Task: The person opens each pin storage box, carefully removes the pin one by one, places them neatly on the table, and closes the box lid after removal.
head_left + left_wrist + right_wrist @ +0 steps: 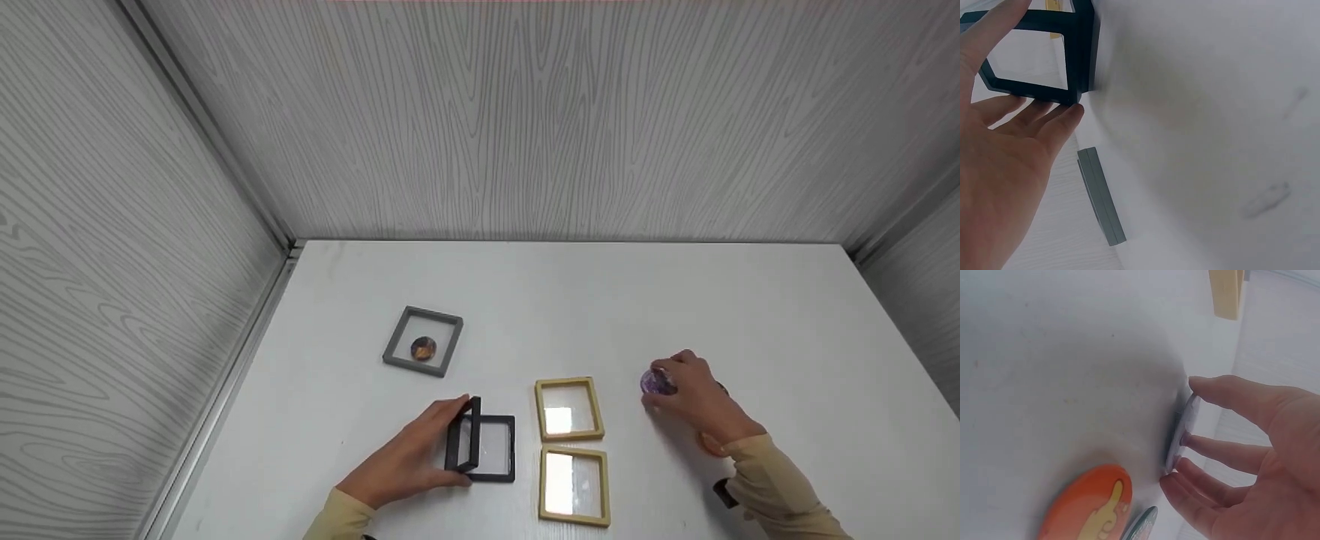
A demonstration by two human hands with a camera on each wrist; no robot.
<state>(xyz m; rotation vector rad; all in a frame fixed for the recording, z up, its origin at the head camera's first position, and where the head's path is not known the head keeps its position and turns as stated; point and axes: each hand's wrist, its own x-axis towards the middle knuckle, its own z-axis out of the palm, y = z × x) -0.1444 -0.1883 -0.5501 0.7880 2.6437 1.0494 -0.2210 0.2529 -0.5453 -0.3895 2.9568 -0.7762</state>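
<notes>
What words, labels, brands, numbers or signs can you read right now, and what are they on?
No readable words, brands or numbers in any view.
Orange disc: a printed yellow pointing hand; no readable lettering.
Dark-rimmed disc: pale marks, too blurred to read.
Purple disc in the right hand: no readable text.
Brown disc: too small to tell.

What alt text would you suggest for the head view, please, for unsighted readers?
A person's left hand holds an opened black frame on a white table, while the right hand grips a purple disc. Two yellow frames lie between the hands; farther back on the left, a gray frame surrounds a brownish disc.
</notes>
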